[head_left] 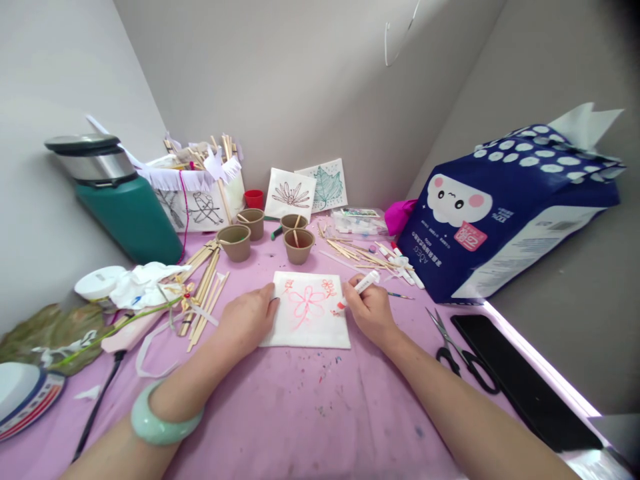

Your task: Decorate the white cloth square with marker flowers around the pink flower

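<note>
- Work piece: a white, square, flat panel with a cloth-like face (325, 333), lying flat on the pinkish-purple table covering (300, 413), between the two hands and on the near side of a brown, tapered cup (299, 248). It bears a large pink flower drawing (307, 303) and smaller orange-red ones.
- Left hand (247, 321): fingers at the panel's left edge, touching it; whether they pinch it or merely press it down cannot be told.
- Right hand (371, 313): closed in a writing grip around a slim white marker with a red-orange end (367, 281), which points toward the panel's right side; contact of the tip is too small to confirm.
- Handling, panel: probably light and fairly stiff, judging by its straight edges; likely to slide unless steadied. Best held by the blank margins or corners, since fresh ink may smear.
- Handling, marker: presumably light, rigid and smooth; best held low on the barrel, just behind the coloured end, clear of the nib.
</note>
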`<state>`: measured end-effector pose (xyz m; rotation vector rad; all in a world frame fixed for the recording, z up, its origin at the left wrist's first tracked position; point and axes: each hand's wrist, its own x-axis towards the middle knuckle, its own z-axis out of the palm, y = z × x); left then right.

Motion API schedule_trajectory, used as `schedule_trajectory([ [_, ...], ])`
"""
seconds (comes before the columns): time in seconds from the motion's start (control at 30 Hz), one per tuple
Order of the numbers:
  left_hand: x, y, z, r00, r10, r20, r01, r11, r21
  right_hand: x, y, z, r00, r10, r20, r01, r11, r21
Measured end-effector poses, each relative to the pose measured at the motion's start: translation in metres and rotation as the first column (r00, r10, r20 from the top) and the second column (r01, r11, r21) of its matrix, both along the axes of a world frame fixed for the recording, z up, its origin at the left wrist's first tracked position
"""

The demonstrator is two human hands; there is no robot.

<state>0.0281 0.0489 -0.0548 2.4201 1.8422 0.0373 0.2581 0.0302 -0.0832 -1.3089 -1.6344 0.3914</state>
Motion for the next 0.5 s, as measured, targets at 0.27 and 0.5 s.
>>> schedule_trajectory([
  [0.27, 0.0, 0.0002, -0.0001, 1.0, 0.005, 0.005, -0.005, 1.0, -0.005, -0.0006, -0.0004, -0.0014, 1.0, 0.027, 0.008, -0.027, 0.999, -0.018],
  [0.5, 0.0011, -0.0001, 0.0011, 1.0, 0.0, -0.001, 0.0, 1.0, -0.006, -0.0021, -0.001, -0.0021, 0.999, 0.042, 0.016, -0.042, 0.999, -0.031],
])
